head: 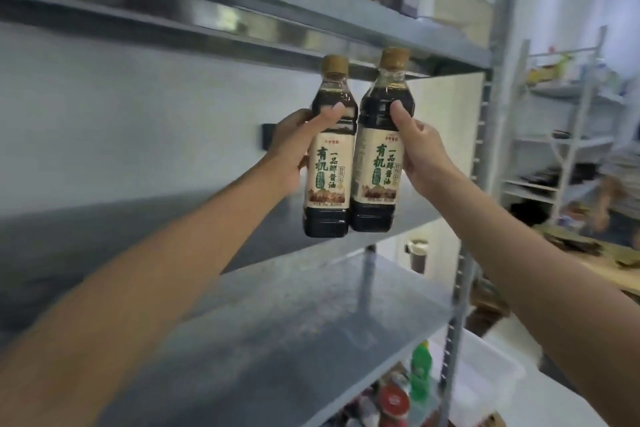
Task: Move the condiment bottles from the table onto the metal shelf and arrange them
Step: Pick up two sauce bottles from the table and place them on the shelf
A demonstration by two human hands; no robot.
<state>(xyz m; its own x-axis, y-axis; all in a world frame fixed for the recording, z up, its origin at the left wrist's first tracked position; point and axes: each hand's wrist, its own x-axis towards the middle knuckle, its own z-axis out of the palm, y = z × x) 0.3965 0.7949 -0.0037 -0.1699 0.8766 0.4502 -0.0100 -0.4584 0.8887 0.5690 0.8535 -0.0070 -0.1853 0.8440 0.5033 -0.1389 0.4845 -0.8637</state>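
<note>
The left hand [294,149] grips one dark bottle [329,166]. The right hand [420,152] grips its twin [379,156]. They touch, held up before the metal shelf [311,305]. Both labels say 有机 一品鲜酱油.

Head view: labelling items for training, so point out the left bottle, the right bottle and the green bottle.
Left bottle [329,170], head view, on its label.
Right bottle [375,165], head view, on its label.
Green bottle [420,371], head view, on its body.

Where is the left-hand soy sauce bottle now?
Head view centre: left-hand bottle, gripped by the left hand, against the right hand's bottle, before the metal shelf.
</note>
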